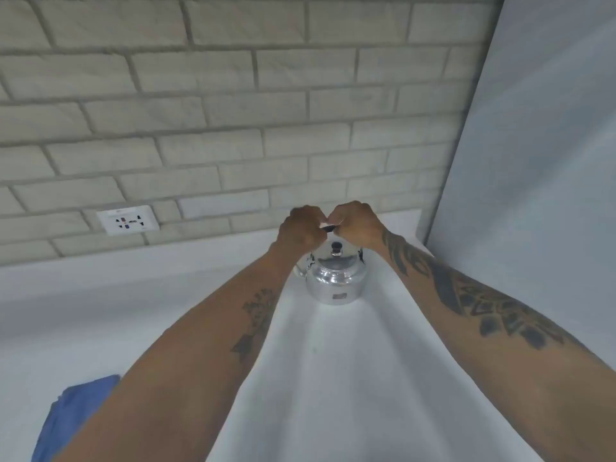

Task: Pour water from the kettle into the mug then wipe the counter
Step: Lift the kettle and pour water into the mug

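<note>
Both hands, left hand [301,228] and right hand [358,225], curled around the kettle [335,281] handle; kettle on counter [333,378]. Pour step just beginning; next move needs a lift, but no mug in view.

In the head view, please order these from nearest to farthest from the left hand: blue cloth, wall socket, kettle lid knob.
1. Kettle lid knob, just below and right of the left hand.
2. Wall socket, on the brick wall, to the left.
3. Blue cloth, bottom-left on the counter.
</note>
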{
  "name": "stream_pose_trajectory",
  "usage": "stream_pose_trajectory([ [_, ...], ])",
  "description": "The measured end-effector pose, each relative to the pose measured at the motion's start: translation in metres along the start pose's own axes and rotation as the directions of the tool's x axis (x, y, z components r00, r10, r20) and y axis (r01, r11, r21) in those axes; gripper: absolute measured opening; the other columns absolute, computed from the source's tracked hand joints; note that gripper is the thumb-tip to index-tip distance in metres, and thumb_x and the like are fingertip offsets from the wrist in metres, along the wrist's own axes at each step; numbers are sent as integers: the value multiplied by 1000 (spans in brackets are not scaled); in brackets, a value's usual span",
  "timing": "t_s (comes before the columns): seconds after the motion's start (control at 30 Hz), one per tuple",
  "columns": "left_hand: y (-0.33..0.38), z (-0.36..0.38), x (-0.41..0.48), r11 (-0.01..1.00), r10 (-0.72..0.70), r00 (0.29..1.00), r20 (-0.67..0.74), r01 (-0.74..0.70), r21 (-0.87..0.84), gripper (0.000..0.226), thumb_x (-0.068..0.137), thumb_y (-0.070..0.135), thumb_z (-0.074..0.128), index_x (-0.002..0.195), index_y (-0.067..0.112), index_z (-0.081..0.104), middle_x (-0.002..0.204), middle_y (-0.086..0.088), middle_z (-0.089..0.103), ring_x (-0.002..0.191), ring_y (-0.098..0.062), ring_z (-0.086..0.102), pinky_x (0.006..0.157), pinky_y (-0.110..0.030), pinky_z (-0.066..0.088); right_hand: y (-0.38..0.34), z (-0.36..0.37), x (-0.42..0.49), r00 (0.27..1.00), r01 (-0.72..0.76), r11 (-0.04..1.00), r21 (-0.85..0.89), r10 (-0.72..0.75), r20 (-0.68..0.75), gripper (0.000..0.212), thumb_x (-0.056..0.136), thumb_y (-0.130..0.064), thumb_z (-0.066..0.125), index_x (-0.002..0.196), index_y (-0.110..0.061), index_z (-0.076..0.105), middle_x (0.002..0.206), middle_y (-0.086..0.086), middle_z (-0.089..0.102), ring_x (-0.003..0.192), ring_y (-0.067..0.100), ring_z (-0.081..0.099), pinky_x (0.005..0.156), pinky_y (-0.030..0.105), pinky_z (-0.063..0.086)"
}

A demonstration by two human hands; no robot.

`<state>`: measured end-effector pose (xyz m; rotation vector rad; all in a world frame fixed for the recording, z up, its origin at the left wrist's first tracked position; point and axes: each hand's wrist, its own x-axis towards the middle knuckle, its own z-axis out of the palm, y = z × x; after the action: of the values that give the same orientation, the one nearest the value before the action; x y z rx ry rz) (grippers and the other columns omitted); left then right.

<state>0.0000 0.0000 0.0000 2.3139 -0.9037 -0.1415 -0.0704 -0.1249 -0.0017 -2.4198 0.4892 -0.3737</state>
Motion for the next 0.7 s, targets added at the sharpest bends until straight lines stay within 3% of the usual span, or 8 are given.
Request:
stream_pose_trajectory([
  [0.27,-14,35,18,993,-27,999,-30,30,112,59,82,2,51,139,14,45,137,-8,48,130,-26,44,98,-36,40,30,11,17,999,2,987,-163,-8,-37,48,76,2,55,118,-21,62,123,1,56,117,20,50,93,34,46],
  [0.57,-22,47,36,990,-57,998,37,52,133,58,85,6,53,142,20,45,140,-5,52,125,-28,53,94,-36,43,51,19,37,992,-29,977,-212,55,118,58,84,-5,59,138,-20,47,142,1,48,130,23,44,104,35,39],
  [0.63,-24,51,39,991,-39,999,17,37,125,48,85,6,53,131,20,55,126,-5,60,113,-29,60,83,-34,46,54,22,39,992,-17,979,-201,41,115,50,84,-7,60,132,-18,53,133,3,55,120,24,52,97,35,44],
  [0.7,-26,52,41,992,-30,1000,-5,30,123,30,84,5,51,108,19,64,100,-2,63,94,-28,64,66,-30,42,56,24,41,993,-7,983,-183,28,112,36,82,-6,58,116,-17,60,115,4,61,102,24,59,82,33,47],
])
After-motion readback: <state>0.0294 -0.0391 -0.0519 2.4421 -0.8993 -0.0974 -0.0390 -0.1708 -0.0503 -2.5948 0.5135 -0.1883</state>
